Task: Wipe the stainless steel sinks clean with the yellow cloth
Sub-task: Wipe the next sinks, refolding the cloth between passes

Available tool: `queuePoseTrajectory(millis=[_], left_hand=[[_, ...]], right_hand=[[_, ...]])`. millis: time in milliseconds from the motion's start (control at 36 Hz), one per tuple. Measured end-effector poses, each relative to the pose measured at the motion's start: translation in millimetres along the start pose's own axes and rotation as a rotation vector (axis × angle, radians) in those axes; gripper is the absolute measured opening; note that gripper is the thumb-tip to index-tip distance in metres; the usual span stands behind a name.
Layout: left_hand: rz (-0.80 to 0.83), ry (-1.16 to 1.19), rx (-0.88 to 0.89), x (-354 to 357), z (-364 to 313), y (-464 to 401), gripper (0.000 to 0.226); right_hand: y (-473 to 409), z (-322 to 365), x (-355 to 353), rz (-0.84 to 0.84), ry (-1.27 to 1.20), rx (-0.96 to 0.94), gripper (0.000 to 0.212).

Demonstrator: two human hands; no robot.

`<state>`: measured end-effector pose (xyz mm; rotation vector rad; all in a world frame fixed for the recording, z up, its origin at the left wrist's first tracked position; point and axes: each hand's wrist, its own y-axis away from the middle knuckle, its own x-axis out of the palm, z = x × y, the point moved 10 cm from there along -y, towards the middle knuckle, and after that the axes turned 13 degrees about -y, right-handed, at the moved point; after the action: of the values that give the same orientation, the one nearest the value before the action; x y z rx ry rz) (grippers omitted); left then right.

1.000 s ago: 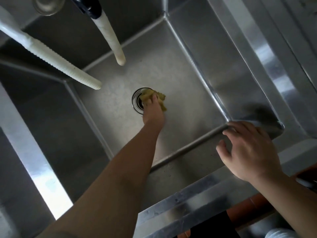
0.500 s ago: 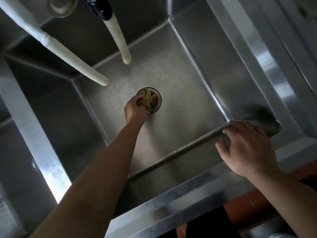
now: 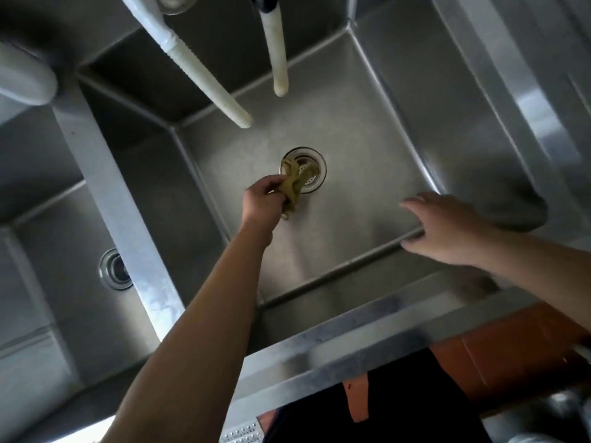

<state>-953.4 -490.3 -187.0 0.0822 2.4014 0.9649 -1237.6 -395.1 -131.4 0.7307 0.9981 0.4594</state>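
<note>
I look down into a deep stainless steel sink (image 3: 361,129). My left hand (image 3: 263,199) reaches to its bottom and grips the crumpled yellow cloth (image 3: 292,187), which hangs from my fingers over the left edge of the round drain (image 3: 303,169). My right hand (image 3: 447,228) hovers with spread, relaxed fingers above the sink's near right corner and holds nothing. A second sink (image 3: 64,276) with its own drain (image 3: 115,269) lies to the left, beyond a steel divider (image 3: 121,225).
Two white ribbed hoses (image 3: 208,81) (image 3: 277,55) hang down over the back of the main sink. The steel front rim (image 3: 351,343) runs along the near side. Orange floor tiles (image 3: 511,353) show below it.
The left hand pulled the cloth from on top of the drain to its left edge and lifted it. The right hand came off the front rim and now hovers. The view shifted left.
</note>
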Motion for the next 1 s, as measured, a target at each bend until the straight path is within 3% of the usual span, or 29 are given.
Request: queuePoseTrajectory(millis=[111, 167, 250, 333, 389, 500, 583, 667, 806, 861, 1000], left_hand=[[0.066, -0.051, 0.095, -3, -19, 3, 0.045], [0.103, -0.068, 0.136, -3, -25, 0, 0.045], [0.115, -0.073, 0.18, -6, -30, -8, 0.047], [0.062, -0.04, 0.206, -12, -27, -16, 0.044], [0.0, 0.001, 0.197, -13, -20, -20, 0.041], [-0.081, 0.12, 0.142, -4, -5, -28, 0.034], [-0.148, 0.089, 0.118, 5, 1, -31, 0.03], [-0.21, 0.059, 0.085, 7, 7, -28, 0.029], [-0.187, 0.231, 0.068, 12, 9, -19, 0.034], [-0.154, 0.352, 0.056, 14, 11, -17, 0.039], [-0.094, 0.547, 0.04, 15, 13, -22, 0.061]], right_hand=[[-43, 68, -13, -0.101, -0.128, -0.242, 0.103], [-70, 98, -18, -0.111, -0.141, -0.314, 0.106], [-113, 126, -17, -0.07, -0.182, -0.352, 0.078], [-145, 137, -12, -0.053, -0.405, -0.377, 0.038], [-161, 131, -9, -0.123, -0.516, -0.334, 0.018], [-183, 103, 9, -0.241, -0.868, -0.14, 0.01], [-188, 92, 31, -0.194, -1.208, 0.046, 0.012], [-187, 99, 48, -0.044, -1.413, 0.154, 0.018], [-183, 119, 55, 0.191, -1.52, 0.123, 0.021], [-178, 133, 52, 0.289, -1.476, 0.019, 0.02], [-181, 140, 36, 0.1, -1.057, -0.221, 0.051]])
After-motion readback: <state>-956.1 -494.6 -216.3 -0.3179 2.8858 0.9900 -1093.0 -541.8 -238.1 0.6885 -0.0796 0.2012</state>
